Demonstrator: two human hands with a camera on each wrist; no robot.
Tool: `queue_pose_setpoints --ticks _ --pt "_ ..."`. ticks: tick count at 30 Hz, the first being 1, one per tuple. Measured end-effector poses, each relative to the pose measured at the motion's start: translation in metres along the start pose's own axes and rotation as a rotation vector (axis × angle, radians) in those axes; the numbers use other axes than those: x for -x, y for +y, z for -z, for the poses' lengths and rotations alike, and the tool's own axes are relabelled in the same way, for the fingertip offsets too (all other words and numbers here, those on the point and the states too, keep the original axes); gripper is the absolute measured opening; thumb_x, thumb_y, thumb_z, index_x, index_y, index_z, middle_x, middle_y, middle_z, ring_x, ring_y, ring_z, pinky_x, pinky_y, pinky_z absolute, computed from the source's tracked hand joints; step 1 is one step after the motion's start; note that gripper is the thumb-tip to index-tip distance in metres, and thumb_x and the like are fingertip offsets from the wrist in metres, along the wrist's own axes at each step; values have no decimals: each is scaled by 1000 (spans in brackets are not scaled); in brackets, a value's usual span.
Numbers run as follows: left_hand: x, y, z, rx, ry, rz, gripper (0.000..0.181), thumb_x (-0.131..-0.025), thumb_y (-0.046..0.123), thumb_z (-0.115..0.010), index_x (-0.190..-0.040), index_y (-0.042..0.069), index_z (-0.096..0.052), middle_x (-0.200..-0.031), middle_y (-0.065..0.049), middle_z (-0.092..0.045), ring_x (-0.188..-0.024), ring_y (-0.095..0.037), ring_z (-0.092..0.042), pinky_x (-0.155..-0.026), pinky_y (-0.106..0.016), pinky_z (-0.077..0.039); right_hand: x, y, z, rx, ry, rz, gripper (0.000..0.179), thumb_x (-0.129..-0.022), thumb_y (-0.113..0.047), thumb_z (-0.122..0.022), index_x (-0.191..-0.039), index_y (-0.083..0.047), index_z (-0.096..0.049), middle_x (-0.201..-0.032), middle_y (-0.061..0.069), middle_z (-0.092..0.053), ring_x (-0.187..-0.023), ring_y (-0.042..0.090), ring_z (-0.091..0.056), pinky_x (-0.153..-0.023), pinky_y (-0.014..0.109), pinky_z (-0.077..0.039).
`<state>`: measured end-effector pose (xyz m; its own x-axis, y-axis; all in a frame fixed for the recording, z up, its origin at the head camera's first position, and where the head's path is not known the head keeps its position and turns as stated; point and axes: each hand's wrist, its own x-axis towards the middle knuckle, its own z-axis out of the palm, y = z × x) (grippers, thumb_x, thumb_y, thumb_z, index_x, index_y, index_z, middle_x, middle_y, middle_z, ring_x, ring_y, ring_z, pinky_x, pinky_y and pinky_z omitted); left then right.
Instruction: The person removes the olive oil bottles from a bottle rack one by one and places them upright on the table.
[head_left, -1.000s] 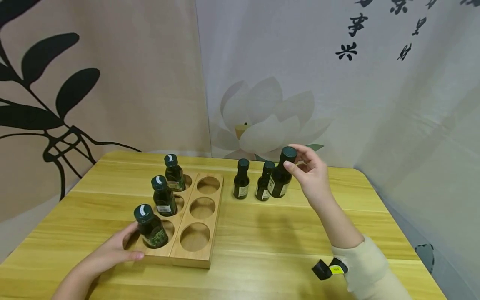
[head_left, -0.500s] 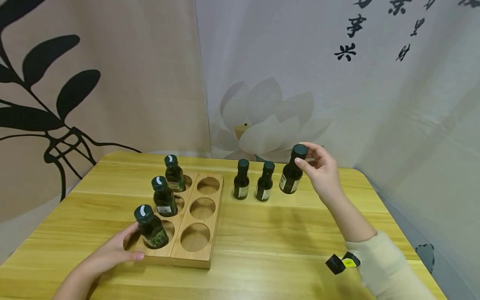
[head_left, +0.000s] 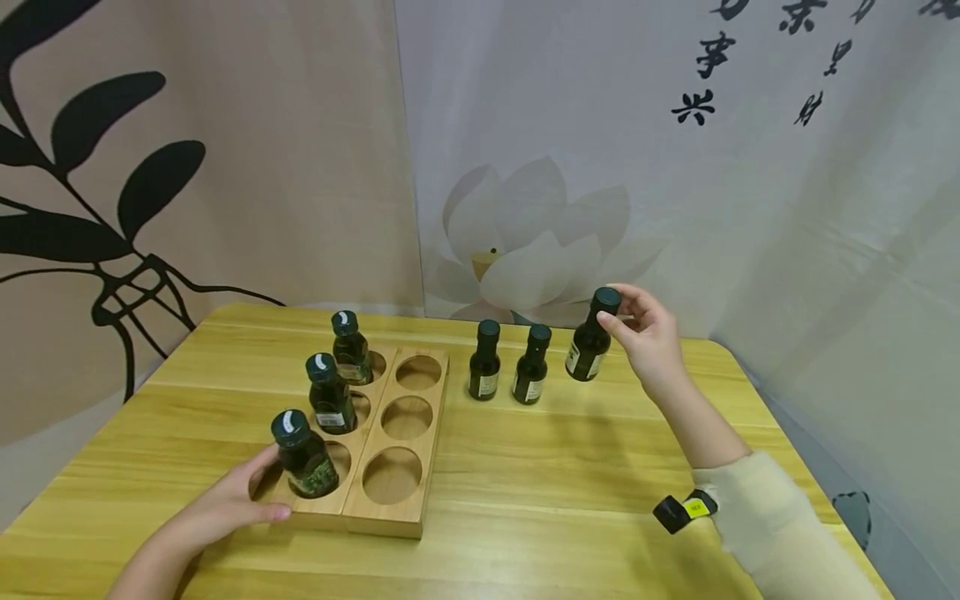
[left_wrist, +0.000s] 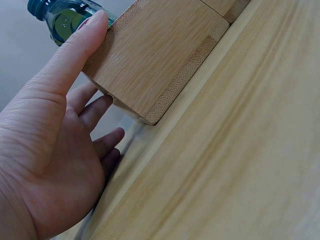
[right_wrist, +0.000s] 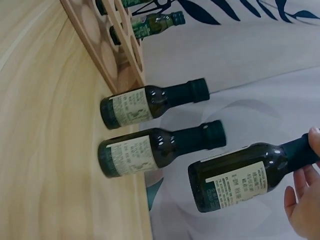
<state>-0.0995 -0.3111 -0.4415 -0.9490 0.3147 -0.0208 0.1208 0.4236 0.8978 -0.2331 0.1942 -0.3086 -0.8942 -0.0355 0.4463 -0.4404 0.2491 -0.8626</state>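
My right hand (head_left: 649, 340) pinches a dark glass bottle (head_left: 588, 343) by its neck, just under the green cap. The bottle hangs above the table, tilted slightly, its pale label facing the right wrist camera. Two matching bottles, one on the left (head_left: 485, 367) and one nearer (head_left: 531, 371), stand upright beside it. At the left, my left hand (head_left: 228, 504) holds the near left corner of a wooden rack (head_left: 341, 517), thumb along its front and fingers at its side. A squat green-capped bottle (head_left: 307, 467) rises from the rack's nearest left hole.
Two more squat bottles, a middle one (head_left: 330, 404) and a far one (head_left: 351, 354), sit in the rack's left row. Its right row has three round holes, the front one (head_left: 392, 477) bare. A printed curtain (head_left: 555, 167) hangs behind the wooden table (head_left: 540, 533).
My right hand has carried its bottle to the right and slightly up, away from the two standing bottles. My left hand has stayed at the rack's corner.
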Motion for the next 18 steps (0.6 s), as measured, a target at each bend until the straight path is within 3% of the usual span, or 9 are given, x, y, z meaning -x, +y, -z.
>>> queue_pose_setpoints --ticks 18 --pt "-1 -2 1 -2 -5 7 88 -85 17 -73 -146 -12 -18 -144 -40 -20 -129 -61 -12 -95 -74 -16 9 58 -6 27 20 -101 41 -90 -14 -69 -128 -5 -57 -103 5 -62 -96 16 -55 -73 21 -47"
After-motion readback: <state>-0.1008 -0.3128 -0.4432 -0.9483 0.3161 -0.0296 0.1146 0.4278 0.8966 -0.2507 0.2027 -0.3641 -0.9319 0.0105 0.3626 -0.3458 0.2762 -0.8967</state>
